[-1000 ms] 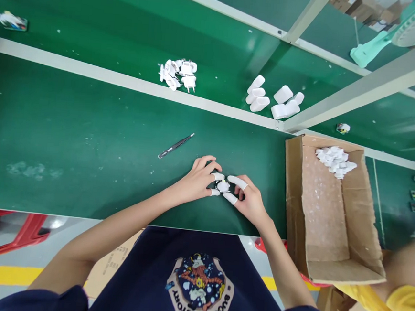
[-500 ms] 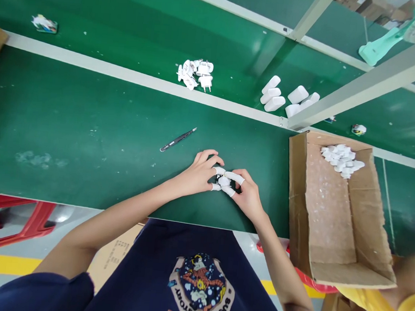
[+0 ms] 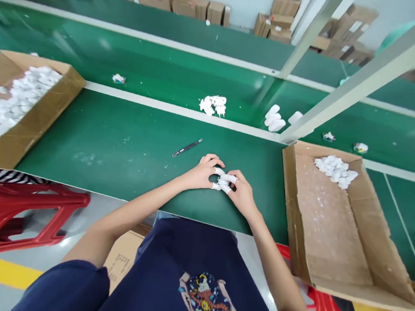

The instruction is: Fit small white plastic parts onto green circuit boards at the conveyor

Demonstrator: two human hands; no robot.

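Note:
Both hands meet over the green bench. My left hand [image 3: 203, 174] pinches a small white plastic part [image 3: 222, 181] between thumb and forefinger, with white covers on those fingertips. From the other side my right hand [image 3: 243, 194] grips the same part, also with covered fingertips. The fingers hide most of it, so its exact kind is unclear. Black tweezers [image 3: 187, 147] lie on the bench, ahead and to the left of the hands.
White plugs [image 3: 213, 105] and white casings [image 3: 274, 118] sit beyond the pale rail. A cardboard box [image 3: 330, 242] with white pieces stands at right; another box [image 3: 48, 124] full of them is at left. A metal post [image 3: 341, 99] slants nearby. Red stool [image 3: 12, 212] below left.
The camera view has swung up and left, bringing the left box and back shelves into sight. Both hands stay pinched on the white part, with little finger movement.

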